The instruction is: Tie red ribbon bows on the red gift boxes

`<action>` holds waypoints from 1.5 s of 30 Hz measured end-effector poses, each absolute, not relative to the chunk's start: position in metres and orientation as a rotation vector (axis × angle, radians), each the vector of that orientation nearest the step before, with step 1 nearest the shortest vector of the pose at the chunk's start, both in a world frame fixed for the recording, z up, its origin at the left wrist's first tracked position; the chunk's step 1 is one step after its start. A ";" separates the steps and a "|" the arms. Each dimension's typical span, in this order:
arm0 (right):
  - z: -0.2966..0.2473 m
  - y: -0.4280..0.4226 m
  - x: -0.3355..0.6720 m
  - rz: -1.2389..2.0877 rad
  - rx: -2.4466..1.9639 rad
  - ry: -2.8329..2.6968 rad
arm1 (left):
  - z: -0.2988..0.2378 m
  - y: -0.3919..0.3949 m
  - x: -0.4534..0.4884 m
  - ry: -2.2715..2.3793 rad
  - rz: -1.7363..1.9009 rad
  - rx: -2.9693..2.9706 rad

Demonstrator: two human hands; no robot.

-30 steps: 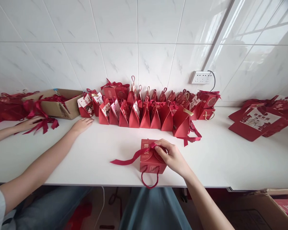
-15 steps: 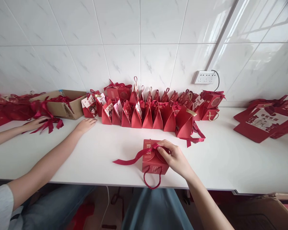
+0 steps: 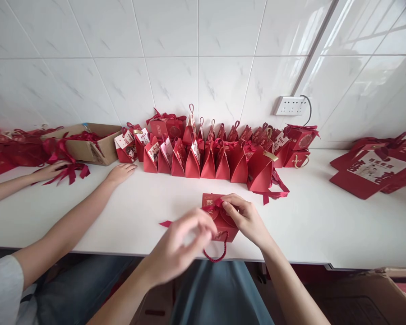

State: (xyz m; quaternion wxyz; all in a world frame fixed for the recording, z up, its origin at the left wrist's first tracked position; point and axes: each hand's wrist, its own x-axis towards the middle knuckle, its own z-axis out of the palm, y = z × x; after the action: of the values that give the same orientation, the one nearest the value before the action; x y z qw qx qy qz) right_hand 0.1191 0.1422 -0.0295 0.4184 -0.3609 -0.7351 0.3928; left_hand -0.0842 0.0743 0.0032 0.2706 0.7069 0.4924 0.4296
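Note:
A small red gift box (image 3: 227, 234) with gold lettering stands near the table's front edge, its twisted red cord handle (image 3: 216, 259) hanging toward me. My right hand (image 3: 245, 221) is closed, thumb and fingers pinching the red ribbon (image 3: 218, 203) on the box's top. In front of the box's left side is my left hand (image 3: 181, 241), blurred by motion. Its fingers are bent with the thumb apart, and nothing shows between them. It hides part of the box and most of the ribbon's loose tail (image 3: 165, 223).
Rows of red triangular boxes (image 3: 208, 162) line the wall. A co-worker's arms (image 3: 88, 212) rest on the table at left, beside ribbons and a cardboard box (image 3: 110, 146). Red bags (image 3: 368, 171) lie at right, and a power socket (image 3: 291, 105) is on the wall.
My left hand has come into view from below and moved up to the gift box's left side, over the ribbon tail. My right hand keeps its pinch on the ribbon.

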 end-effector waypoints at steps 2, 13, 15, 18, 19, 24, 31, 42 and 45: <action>-0.029 0.142 0.118 0.983 -0.908 -1.830 | -0.002 0.084 -0.062 1.334 1.216 1.955; -0.029 0.141 0.121 0.927 -0.985 -1.812 | -0.015 0.131 -0.050 1.396 1.083 1.900; -0.025 0.140 0.122 0.882 -1.067 -1.823 | -0.014 0.132 -0.051 1.376 1.089 1.873; -0.019 0.139 0.123 0.888 -1.166 -1.846 | -0.011 0.137 -0.053 1.358 1.088 1.865; -0.017 0.139 0.123 0.908 -1.182 -1.851 | -0.010 0.139 -0.053 1.350 1.083 1.866; -0.015 0.146 0.119 0.951 -1.200 -1.871 | -0.004 0.145 -0.053 1.305 1.048 1.877; -0.015 0.151 0.123 0.957 -1.212 -1.860 | -0.006 0.145 -0.055 1.309 1.087 1.830; -0.014 0.152 0.116 0.956 -1.285 -1.872 | -0.006 0.145 -0.057 1.268 1.126 1.773; -0.016 0.154 0.114 0.865 -1.288 -1.893 | -0.006 0.145 -0.058 1.252 1.111 1.782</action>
State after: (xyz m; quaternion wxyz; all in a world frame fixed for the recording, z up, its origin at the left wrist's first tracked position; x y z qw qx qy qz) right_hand 0.1144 0.1537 -0.0160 0.3403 -0.4948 -0.7273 0.3324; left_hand -0.0581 0.1452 -0.0059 0.3414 0.6852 0.4812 0.4270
